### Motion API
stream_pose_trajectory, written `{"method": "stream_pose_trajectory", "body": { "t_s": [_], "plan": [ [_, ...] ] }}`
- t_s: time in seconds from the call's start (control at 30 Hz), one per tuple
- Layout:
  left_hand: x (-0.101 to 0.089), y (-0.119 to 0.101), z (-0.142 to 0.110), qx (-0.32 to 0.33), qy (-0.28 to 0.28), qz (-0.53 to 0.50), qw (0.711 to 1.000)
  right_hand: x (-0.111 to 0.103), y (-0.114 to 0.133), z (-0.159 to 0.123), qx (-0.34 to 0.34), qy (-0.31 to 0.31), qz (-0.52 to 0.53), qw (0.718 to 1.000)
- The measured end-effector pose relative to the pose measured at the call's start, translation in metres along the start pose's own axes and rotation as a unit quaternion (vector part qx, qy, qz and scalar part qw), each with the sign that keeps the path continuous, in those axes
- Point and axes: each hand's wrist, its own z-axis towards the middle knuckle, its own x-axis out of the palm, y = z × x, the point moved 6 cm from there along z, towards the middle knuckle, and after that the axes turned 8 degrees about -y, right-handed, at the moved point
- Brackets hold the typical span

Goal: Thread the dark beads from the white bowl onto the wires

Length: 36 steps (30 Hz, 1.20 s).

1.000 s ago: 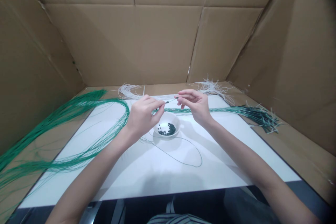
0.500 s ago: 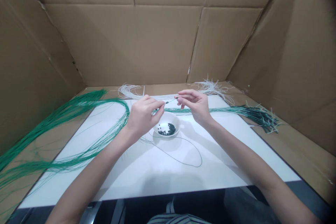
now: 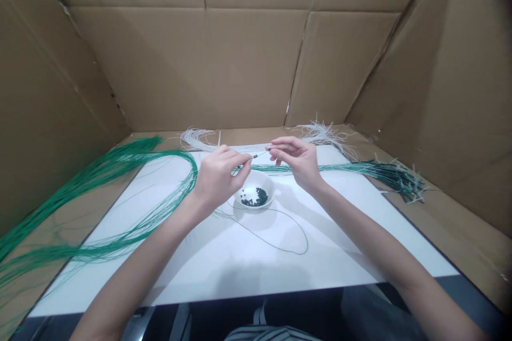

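Above a small white bowl (image 3: pixel 272 192), my left hand (image 3: pixel 220 173) pinches a thin green cord (image 3: pixel 261 154) between thumb and forefinger. A few dark beads (image 3: pixel 255 156) sit on the cord just past those fingertips. My right hand (image 3: pixel 298 162) has thumb and forefinger closed on a small dark bead (image 3: pixel 269 149) at the cord's other end. Whether the cord passes through that bead is too small to tell. Loose dark beads (image 3: pixel 260 197) lie inside the bowl. A loop of thin cord (image 3: pixel 307 242) rests on the white board in front of the bowl.
Long green cords (image 3: pixel 100 170) spread over the left side. A bundle with dark beaded ends (image 3: pixel 400 181) lies at the right. White cords (image 3: pixel 326 136) lie along the back of the white board (image 3: pixel 240 277). Cardboard walls (image 3: pixel 248 64) enclose the back and sides.
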Motion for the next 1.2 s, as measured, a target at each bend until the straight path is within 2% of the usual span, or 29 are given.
{"method": "stream_pose_trajectory", "body": {
  "t_s": [0.43,1.0,1.2],
  "plan": [
    [-0.001,-0.001,0.000,0.005,-0.007,0.002,1.000,0.001,0.000,-0.001,0.009,0.000,0.007,1.000],
    [0.001,0.000,-0.001,0.003,-0.010,-0.006,1.000,0.008,-0.010,0.000,0.029,0.061,0.038,0.997],
    [0.001,0.000,-0.001,0.002,-0.012,0.000,1.000,0.008,-0.010,-0.002,0.034,0.063,0.035,0.997]
  ]
}}
